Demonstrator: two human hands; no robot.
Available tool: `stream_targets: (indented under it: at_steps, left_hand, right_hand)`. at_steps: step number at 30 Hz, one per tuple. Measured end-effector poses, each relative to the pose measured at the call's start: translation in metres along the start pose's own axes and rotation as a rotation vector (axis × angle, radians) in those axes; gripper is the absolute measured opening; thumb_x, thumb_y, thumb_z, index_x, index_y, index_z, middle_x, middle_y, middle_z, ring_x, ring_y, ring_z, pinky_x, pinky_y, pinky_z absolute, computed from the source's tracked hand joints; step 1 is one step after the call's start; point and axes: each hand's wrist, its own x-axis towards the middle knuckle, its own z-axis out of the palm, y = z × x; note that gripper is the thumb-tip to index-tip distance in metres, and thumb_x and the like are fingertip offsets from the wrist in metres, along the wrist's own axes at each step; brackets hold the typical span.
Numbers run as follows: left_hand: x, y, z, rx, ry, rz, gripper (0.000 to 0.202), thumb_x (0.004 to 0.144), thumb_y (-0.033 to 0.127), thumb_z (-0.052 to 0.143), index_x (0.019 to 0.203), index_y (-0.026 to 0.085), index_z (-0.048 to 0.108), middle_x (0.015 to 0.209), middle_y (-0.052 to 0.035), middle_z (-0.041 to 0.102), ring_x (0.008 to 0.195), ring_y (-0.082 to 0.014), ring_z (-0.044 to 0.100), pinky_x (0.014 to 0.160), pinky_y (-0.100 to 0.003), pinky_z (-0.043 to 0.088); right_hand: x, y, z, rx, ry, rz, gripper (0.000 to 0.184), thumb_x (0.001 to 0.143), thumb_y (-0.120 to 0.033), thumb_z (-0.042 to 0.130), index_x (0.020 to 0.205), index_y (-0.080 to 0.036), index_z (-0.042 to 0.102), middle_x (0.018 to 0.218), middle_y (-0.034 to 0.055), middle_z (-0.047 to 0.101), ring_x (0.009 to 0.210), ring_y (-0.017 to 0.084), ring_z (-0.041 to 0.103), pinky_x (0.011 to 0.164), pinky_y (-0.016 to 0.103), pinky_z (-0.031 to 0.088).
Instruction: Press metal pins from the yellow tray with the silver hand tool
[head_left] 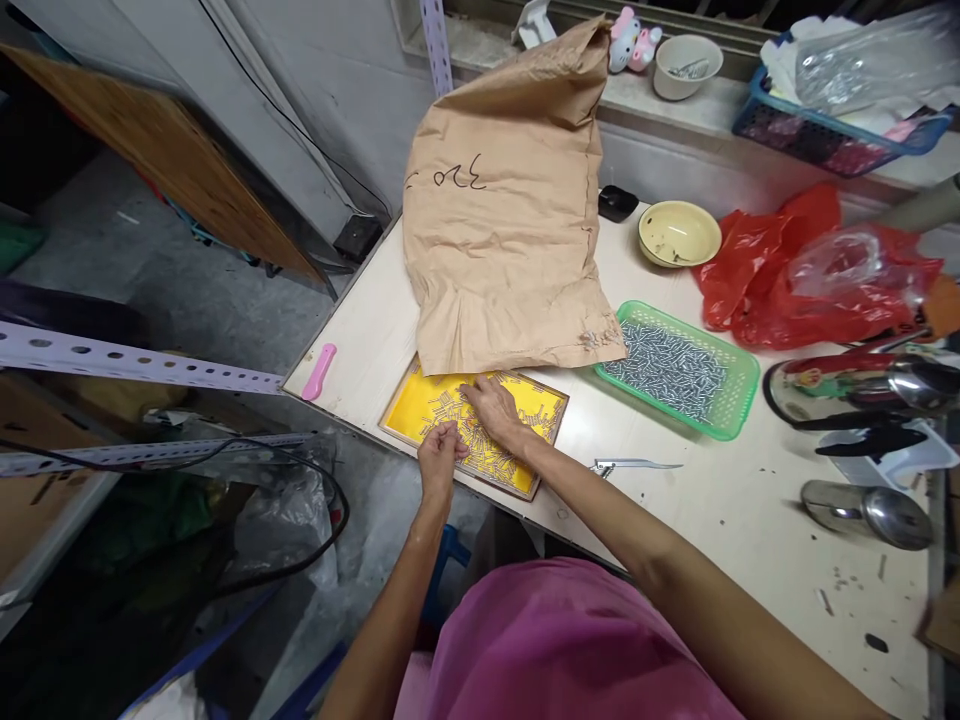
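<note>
A shallow yellow-bottomed tray with a thin brown rim lies at the table's front edge. Many small, thin metal pieces are scattered across it, too small to name exactly. My left hand is over the tray's near edge, its fingers curled into a pinch; whatever sits between the fingertips is hidden. My right hand reaches over the middle of the tray, fingers stretched forward and down among the pieces. A large brown paper sack marked with handwritten digits stands just behind and overlaps the tray's far edge.
Right of the sack, a green basket holds shiny metal pieces. Behind it are a yellow bowl and red plastic bags. Scissors, a metal cup and a pink-handled tool lie on the table.
</note>
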Motion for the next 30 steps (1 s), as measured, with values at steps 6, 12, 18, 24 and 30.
stream_targets:
  at_steps: [6,12,18,24,30]
  left_hand:
    - [-0.003,-0.006,-0.012,0.035,0.019,-0.003,0.05,0.066,0.054,0.073,0.092,0.013,0.063,0.064,0.003,0.059,0.05,-0.0091,0.055,0.053,-0.025,0.051]
    - [0.001,-0.01,-0.009,0.305,-0.073,0.26,0.042,0.084,0.046,0.059,0.112,0.016,0.066,0.08,-0.0019,0.065,0.053,-0.0088,0.057,0.056,-0.025,0.052]
    - [0.003,-0.005,0.006,0.643,-0.226,0.622,0.025,0.093,0.029,0.05,0.103,0.019,0.07,0.094,-0.0063,0.069,0.07,-0.0127,0.063,0.068,-0.027,0.055]
    - [0.008,0.003,0.003,0.828,-0.33,0.778,0.024,0.093,0.022,0.049,0.107,0.02,0.068,0.093,-0.0063,0.069,0.085,-0.0165,0.066,0.078,-0.03,0.055]
    - [0.001,0.004,-0.003,1.004,-0.329,0.782,0.02,0.093,0.022,0.049,0.1,0.019,0.067,0.087,-0.0055,0.065,0.082,-0.0168,0.064,0.075,-0.028,0.053]
  right_hand:
    - [0.019,-0.002,0.0,-0.054,-0.05,-0.024,0.025,0.093,-0.011,0.043,0.105,-0.015,0.064,0.109,0.0125,0.06,0.102,0.024,0.05,0.085,0.034,0.037]
    - [-0.023,0.007,-0.006,0.379,-0.026,-0.014,0.016,0.093,-0.02,0.05,0.084,-0.017,0.063,0.084,0.004,0.063,0.077,0.015,0.054,0.071,0.025,0.039]
    - [-0.05,0.013,0.011,0.981,-0.118,0.198,0.025,0.087,-0.032,0.056,0.065,-0.02,0.054,0.058,-0.0037,0.056,0.052,0.01,0.049,0.053,0.022,0.038]
    - [-0.051,0.011,0.015,1.359,-0.149,0.449,0.022,0.08,-0.036,0.064,0.068,-0.019,0.057,0.055,-0.0042,0.057,0.048,0.009,0.052,0.051,0.021,0.044]
    - [-0.057,0.008,0.016,1.354,-0.15,0.509,0.023,0.078,-0.037,0.067,0.07,-0.018,0.057,0.057,-0.0038,0.058,0.049,0.008,0.052,0.051,0.021,0.046]
